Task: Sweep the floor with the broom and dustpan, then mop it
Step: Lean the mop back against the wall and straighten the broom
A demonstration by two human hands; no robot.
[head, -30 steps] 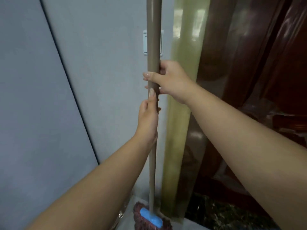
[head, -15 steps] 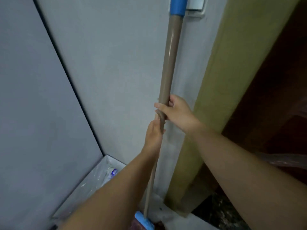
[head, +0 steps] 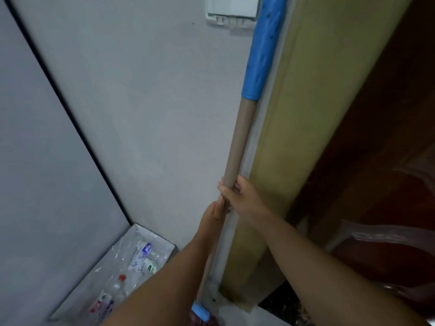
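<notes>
1. Mop (head: 237, 147), long tan pole with blue foam grip at the top and blue clamp at the foot: I am seeing it standing nearly upright against the grey wall (head: 146, 114), beside the olive door frame (head: 303, 128).
2. Right hand (head: 242, 196): fingers are wrapping round the tan pole.
3. Left hand (head: 213, 214): sitting just below, fingers are clasping the same pole.
4. Clear-lined bin (head: 162, 241) holding plastic bottles: lying in the corner, left of the mop foot.
</notes>
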